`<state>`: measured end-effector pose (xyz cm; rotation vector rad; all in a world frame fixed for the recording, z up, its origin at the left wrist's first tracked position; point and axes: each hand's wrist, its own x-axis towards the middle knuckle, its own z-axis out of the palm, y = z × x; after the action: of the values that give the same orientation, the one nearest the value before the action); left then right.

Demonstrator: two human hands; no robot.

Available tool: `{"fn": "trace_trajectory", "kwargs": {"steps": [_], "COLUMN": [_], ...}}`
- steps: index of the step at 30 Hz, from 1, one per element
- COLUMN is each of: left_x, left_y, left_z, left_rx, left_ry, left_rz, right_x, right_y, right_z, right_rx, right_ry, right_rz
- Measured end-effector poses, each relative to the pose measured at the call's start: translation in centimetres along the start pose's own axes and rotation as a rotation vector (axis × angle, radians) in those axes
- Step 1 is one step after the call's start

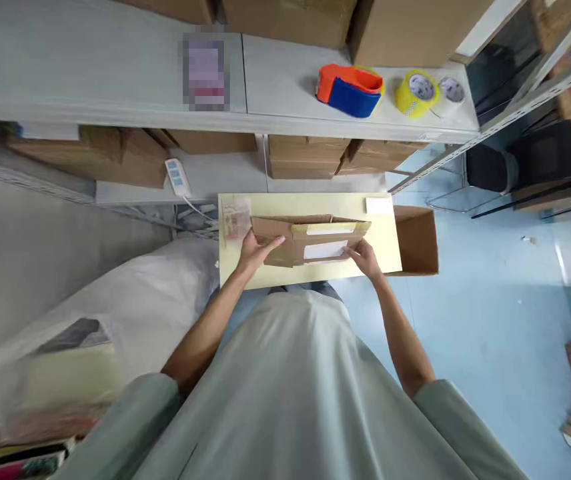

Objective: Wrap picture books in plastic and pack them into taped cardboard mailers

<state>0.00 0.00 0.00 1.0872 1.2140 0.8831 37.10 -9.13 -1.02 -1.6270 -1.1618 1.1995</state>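
Left hand (258,253) and right hand (364,257) are both clamped on a creased cardboard box (310,237), which is over the middle of the tabletop (388,247). The left is spread fairly wide, thumb stretched across one panel, its fingers mostly hidden; the right is nearly closed, thumb tip on a white label (325,250), fingers at the far side of the cardboard. Uneven pressure from the two hands could skew the box or make its loose panels spring apart, since the creases look soft. A sliding thumb might lift the label's corner. Were the right hand to slacken, that end could sag toward the open carton (418,240) just beyond the tabletop's right side.
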Motion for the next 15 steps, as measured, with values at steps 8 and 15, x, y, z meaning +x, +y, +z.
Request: {"fn": "trace_trajectory", "kwargs": {"steps": [8,15], "left_x": [1.6,3.3], "left_y": [-0.7,-0.4], "left_z": [3.7,5.8], "left_rx": [0.166,0.083], "left_ry": [0.051,-0.116], "left_rz": [0.018,0.008], "right_x": [3.7,4.7], "right_y": [0.6,1.1], "right_z": [-2.7,-3.5], "right_rx": [-0.057,-0.088], "right_ry": [0.006,-0.069], "right_rz": [-0.028,-0.057]}}
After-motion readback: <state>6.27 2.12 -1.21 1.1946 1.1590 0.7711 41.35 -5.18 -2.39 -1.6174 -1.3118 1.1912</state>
